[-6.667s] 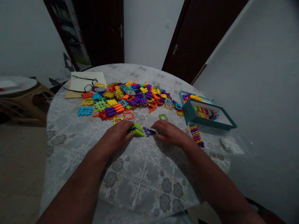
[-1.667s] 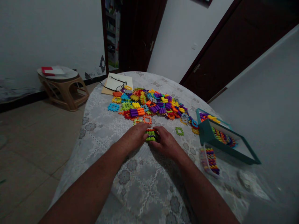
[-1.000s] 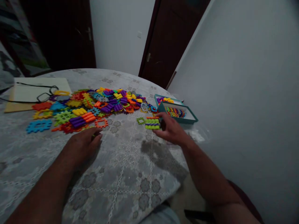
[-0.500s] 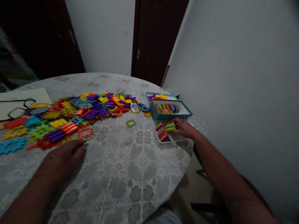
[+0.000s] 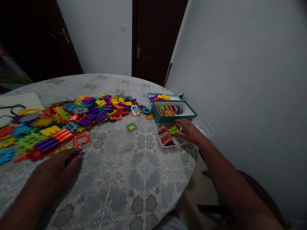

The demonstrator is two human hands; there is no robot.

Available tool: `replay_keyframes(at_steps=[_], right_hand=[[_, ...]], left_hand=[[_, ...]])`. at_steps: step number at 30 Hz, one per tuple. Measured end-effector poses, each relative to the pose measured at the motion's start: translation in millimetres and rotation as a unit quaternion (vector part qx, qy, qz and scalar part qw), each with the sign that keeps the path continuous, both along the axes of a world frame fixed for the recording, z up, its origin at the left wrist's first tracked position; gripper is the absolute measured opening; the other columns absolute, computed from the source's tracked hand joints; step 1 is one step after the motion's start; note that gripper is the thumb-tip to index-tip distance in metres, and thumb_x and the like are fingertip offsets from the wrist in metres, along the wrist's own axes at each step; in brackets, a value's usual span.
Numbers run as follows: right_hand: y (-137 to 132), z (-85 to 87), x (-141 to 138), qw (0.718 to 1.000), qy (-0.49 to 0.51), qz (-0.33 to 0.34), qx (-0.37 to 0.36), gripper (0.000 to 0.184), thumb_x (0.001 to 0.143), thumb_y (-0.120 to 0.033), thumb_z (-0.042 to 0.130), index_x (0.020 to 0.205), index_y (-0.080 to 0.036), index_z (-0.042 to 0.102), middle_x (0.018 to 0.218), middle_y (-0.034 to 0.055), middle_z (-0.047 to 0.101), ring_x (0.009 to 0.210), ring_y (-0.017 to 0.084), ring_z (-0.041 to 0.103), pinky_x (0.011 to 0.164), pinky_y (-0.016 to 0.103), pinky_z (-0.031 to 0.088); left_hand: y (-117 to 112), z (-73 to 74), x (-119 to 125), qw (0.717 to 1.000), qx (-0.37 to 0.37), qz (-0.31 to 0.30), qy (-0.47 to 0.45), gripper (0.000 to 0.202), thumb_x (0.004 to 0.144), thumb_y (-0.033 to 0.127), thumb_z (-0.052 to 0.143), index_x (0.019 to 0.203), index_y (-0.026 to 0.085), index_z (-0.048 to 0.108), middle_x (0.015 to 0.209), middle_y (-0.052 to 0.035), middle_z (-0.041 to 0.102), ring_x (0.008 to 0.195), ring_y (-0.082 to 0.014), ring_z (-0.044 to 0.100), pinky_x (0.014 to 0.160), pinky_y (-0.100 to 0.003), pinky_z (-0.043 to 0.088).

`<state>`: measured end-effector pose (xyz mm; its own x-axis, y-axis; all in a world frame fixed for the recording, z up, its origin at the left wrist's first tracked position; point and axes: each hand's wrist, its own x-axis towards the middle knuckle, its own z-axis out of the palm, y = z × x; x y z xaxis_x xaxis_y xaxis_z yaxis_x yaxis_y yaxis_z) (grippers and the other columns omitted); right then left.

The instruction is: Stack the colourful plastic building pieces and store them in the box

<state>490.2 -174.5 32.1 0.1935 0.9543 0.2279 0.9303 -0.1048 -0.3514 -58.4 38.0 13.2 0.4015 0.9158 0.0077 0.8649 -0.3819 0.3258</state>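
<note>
"Head camera is looking down over the tabletop [image 5: 115, 179], so I'm counting twelve o'clock as straight ahead of the wearer. What's changing over there?"

"The right hand [image 5: 190, 131] at one o'clock. Its fingers [image 5: 182, 122] are standing apart now, thumb and forefinger gaping around the near end of the green stack [image 5: 174, 129]. They're no longer clamping it, by the look of things."

"And where is that stack lying?"

"Inside the clear box [image 5: 169, 147], as far as I'm making out, just past twelve. It's sitting at two o'clock from the purple-and-yellow stack [image 5: 165, 135]. The box's far wall is showing too faintly for me to swear to it. The teal box [image 5: 168, 119] is standing just beyond, holding more colourful stacks."

"So what's that meaning for the packing?"

"To my eye, the green stack is now counting among the boxed ones, and the right hand is coming free. The thumb is hovering so near that I can't tell whether it's touching."

"What's the left hand [image 5: 54, 171] doing?"

"Resting at ten o'clock, holding nothing that I'm seeing. Its fingertips are curling close together; whether they're meeting, I can't tell. The loose pile [image 5: 88, 119] is spreading beyond it towards eleven, and one green frame [image 5: 128, 128] is lying on its own near half past eleven."
</note>
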Motion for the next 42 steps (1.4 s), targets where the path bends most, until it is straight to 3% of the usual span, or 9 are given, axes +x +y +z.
replay_keyframes(at_steps=[3,8,19,25,31,36,42], right_hand=[[-1,1.4,-3,1.000,-0.011,-0.003,0.017,0.066,0.092,-0.019,0.074,0.155,-0.025,0.057,0.149,0.0159,0.058,0.125,0.031,0.067,0.110,0.054,0.057],[1,-5.5,-2,0.999,-0.031,0.000,0.028,0.058,0.091,-0.017,0.070,0.148,-0.019,0.063,0.143,0.0180,0.061,0.133,0.033,0.063,0.117,0.053,0.053],[-2,-11.7,-8,0.996,-0.059,-0.051,-0.034,0.075,0.089,-0.020,0.078,0.159,-0.025,0.054,0.152,0.0163,0.060,0.137,0.034,0.062,0.118,0.052,0.051],[1,-16.2,-4,0.995,-0.068,-0.061,-0.049,0.066,0.088,-0.015,0.075,0.152,-0.020,0.060,0.147,0.0181,0.062,0.135,0.035,0.062,0.118,0.052,0.050],[-3,-15.6,-1,0.999,-0.033,-0.023,-0.027,0.068,0.088,-0.015,0.075,0.153,-0.020,0.060,0.150,0.0175,0.060,0.137,0.033,0.061,0.120,0.051,0.050],[-4,-15.2,3,0.999,-0.031,-0.037,-0.016,0.067,0.087,-0.013,0.073,0.152,-0.021,0.061,0.146,0.0169,0.064,0.135,0.032,0.064,0.120,0.053,0.050],[-1,-16.8,-3,0.999,-0.014,-0.046,-0.007,0.065,0.084,-0.009,0.074,0.148,-0.019,0.065,0.145,0.0170,0.069,0.132,0.032,0.067,0.119,0.052,0.051]], left_hand=[[1,-2.3,-1,1.000,0.008,-0.003,0.005,0.052,0.098,0.058,0.040,0.125,0.027,0.073,0.134,-0.0079,0.080,0.119,-0.0327,0.076,0.106,-0.043,0.058],[-4,0.4,2,1.000,-0.003,-0.006,-0.005,0.057,0.097,0.057,0.040,0.127,0.020,0.073,0.138,-0.0161,0.077,0.123,-0.0367,0.074,0.109,-0.048,0.056],[-7,10.6,7,1.000,-0.013,-0.018,-0.003,0.058,0.095,0.058,0.039,0.122,0.021,0.074,0.133,-0.0138,0.079,0.121,-0.0340,0.076,0.108,-0.042,0.057],[-6,8.1,6,1.000,-0.006,-0.017,-0.021,0.054,0.093,0.058,0.041,0.117,0.023,0.075,0.129,-0.0116,0.081,0.119,-0.0340,0.077,0.107,-0.043,0.057],[-5,4.2,4,1.000,-0.003,-0.014,-0.025,0.054,0.093,0.057,0.043,0.119,0.023,0.076,0.129,-0.0118,0.081,0.118,-0.0356,0.077,0.107,-0.045,0.058],[-4,1.7,2,1.000,-0.006,-0.018,-0.013,0.053,0.096,0.057,0.043,0.123,0.024,0.074,0.133,-0.0103,0.080,0.121,-0.0330,0.076,0.109,-0.043,0.057],[-3,2.5,2,0.999,-0.010,-0.022,-0.025,0.054,0.095,0.056,0.045,0.123,0.021,0.075,0.133,-0.0129,0.080,0.119,-0.0347,0.076,0.106,-0.047,0.058]])
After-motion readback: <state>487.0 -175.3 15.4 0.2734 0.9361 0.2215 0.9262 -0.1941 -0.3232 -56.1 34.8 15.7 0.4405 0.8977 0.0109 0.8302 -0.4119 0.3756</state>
